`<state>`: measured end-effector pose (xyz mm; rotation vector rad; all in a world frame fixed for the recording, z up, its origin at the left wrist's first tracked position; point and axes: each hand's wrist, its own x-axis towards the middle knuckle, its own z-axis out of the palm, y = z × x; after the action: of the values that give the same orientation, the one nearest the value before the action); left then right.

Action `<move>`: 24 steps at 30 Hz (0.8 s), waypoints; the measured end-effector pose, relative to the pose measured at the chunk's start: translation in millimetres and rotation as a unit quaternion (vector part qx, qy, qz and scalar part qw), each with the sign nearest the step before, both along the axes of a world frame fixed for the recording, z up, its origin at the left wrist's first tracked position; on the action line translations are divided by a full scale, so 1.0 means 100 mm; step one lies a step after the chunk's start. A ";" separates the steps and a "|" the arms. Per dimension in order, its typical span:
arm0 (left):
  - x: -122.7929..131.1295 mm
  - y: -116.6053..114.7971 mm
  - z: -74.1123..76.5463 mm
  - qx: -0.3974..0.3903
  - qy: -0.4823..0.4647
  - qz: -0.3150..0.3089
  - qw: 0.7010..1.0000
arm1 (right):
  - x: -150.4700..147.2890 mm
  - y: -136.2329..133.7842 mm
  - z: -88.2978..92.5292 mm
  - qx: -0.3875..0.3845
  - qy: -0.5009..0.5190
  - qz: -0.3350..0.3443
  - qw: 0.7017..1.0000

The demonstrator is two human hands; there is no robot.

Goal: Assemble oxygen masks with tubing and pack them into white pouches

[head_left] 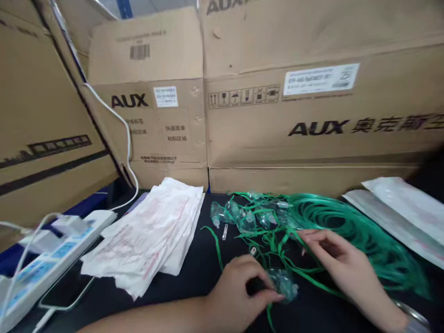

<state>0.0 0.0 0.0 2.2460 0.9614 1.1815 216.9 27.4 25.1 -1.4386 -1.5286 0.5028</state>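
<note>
Green straps [272, 243] (both hands [239, 289] pinch some) lie before "AUX" cartons [249, 138].

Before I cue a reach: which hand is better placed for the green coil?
Probably the right hand: it is right by the coil, partly covering it in this view. The left hand is farther off, at the nearest mask.

Storeroom-like workspace, large AUX cartons [249, 143], power strip [52, 263], black worktop [189, 280]

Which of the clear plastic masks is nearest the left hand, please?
The clear, cup-shaped plastic mask beside the left hand, lowest in view; the other masks lie bunched farther back.
</note>
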 end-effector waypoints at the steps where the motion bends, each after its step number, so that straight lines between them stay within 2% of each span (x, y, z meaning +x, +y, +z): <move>1: -0.03 0.00 0.02 0.070 0.059 -0.040 0.995 | -0.01 0.00 -0.01 -0.005 0.003 0.002 1.000; 3: -0.09 0.00 0.06 0.194 0.159 -0.102 0.963 | -0.02 0.00 -0.04 -0.015 0.008 0.010 1.000; 6: -0.11 -0.01 0.09 0.341 0.267 -0.149 0.889 | -0.03 0.01 -0.08 -0.032 0.017 0.035 0.999; 8: -0.10 -0.03 0.10 0.396 0.289 -0.154 0.858 | -0.04 0.01 -0.10 -0.040 0.021 0.049 0.998; 10: -0.08 -0.05 0.10 0.428 0.281 -0.155 0.845 | -0.05 0.01 -0.11 -0.030 0.018 0.053 0.998; 13: -0.06 -0.04 0.11 0.439 0.253 -0.144 0.850 | -0.06 0.01 -0.09 0.063 -0.065 0.029 0.995; 16: -0.07 -0.02 0.12 0.416 0.241 -0.119 0.869 | -0.07 -0.02 -0.05 0.198 -0.181 0.009 0.963; 18: -0.09 -0.01 0.12 0.369 0.233 -0.087 0.896 | -0.07 -0.05 -0.03 0.247 -0.209 0.018 0.946; 21: -0.11 0.01 0.10 0.291 0.215 -0.040 0.932 | -0.08 -0.08 -0.01 0.256 -0.201 0.021 0.945; 24: -0.12 0.02 0.08 0.278 0.222 -0.036 0.934 | -0.13 -0.08 0.04 0.225 -0.158 0.022 0.961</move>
<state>-11.8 1.6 7.6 3.0692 0.7419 1.0187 204.2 19.1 28.8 -1.1620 -1.7884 -0.0626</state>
